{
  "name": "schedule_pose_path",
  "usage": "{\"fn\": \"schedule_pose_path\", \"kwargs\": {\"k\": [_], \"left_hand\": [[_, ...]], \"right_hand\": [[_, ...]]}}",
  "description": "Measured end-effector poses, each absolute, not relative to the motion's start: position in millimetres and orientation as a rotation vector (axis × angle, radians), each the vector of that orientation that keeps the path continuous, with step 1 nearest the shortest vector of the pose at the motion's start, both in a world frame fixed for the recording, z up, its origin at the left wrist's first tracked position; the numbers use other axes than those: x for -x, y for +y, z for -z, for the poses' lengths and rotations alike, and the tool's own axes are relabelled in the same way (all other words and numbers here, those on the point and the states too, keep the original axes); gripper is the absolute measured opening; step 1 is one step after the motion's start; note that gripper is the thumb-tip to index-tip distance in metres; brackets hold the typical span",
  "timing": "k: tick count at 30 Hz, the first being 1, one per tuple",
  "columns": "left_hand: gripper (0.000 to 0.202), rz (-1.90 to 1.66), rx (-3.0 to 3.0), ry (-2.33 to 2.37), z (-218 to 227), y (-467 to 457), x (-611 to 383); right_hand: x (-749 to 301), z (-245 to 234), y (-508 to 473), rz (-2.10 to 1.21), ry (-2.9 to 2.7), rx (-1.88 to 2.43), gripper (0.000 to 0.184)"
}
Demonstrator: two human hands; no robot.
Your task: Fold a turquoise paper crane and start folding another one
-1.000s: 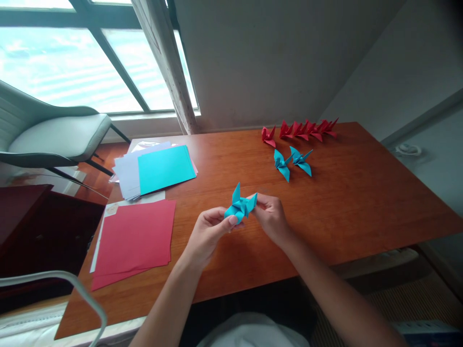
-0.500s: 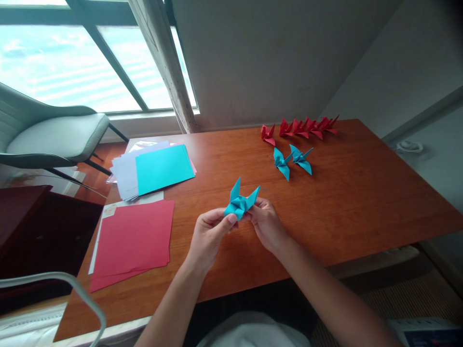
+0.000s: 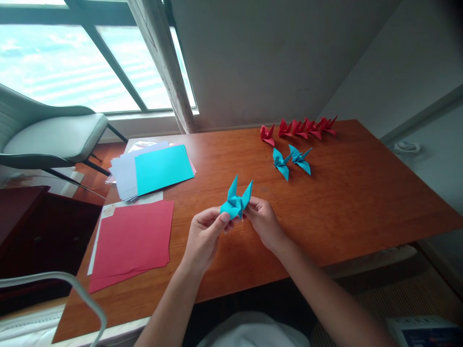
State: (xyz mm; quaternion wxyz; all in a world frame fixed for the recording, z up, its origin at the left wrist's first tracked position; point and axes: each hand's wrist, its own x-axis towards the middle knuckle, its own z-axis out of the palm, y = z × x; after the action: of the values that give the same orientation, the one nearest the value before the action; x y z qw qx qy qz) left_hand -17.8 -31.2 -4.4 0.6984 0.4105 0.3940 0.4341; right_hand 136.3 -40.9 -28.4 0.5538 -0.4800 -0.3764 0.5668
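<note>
A folded blue paper figure (image 3: 235, 206) is held above the table (image 3: 347, 202) near the centre of the frame, two of its points sticking up. The left hand (image 3: 205, 235) grips its left end, thumb on the near face and fingers behind. The right hand (image 3: 265, 220) closes thumb and fingers on its right side, the fingertips partly hidden by the paper.

Right of upper centre, two blue paper birds (image 3: 281, 165) stand side by side on the table. Just behind them, one red paper bird (image 3: 267, 135) sits at the left end of a close-set red row (image 3: 306, 129), with a small gap between.

At left, blue sheets (image 3: 164, 169) lie over pale sheets (image 3: 125, 178). Nearer the person, red sheets (image 3: 133, 238) lie over something white that shows along their left and upper edges. A pale chair (image 3: 60, 140) stands at the left edge of the frame, below a bright window (image 3: 65, 67) in the upper left, with a curtain (image 3: 161, 60) hanging beside it.
</note>
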Motion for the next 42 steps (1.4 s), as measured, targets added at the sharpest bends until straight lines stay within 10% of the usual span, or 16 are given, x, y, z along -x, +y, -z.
{"fn": "schedule_pose_path", "kwargs": {"k": [12,22,42], "left_hand": [[0.031,-0.92,-0.945,0.852,4.4,-35.9,22.5],[0.032,-0.926,-1.021,0.889,7.6,-37.5,20.4],[0.028,-0.93,-1.006,0.881,4.7,-30.0,23.1]], "right_hand": [[-134.8,21.2,-40.3,-1.371,-0.733,1.076,0.018],[-123.7,12.9,-38.4,-1.7,-0.608,0.905,0.03],[-151.9,21.9,-42.3,-1.311,-0.873,1.235,0.032]]}}
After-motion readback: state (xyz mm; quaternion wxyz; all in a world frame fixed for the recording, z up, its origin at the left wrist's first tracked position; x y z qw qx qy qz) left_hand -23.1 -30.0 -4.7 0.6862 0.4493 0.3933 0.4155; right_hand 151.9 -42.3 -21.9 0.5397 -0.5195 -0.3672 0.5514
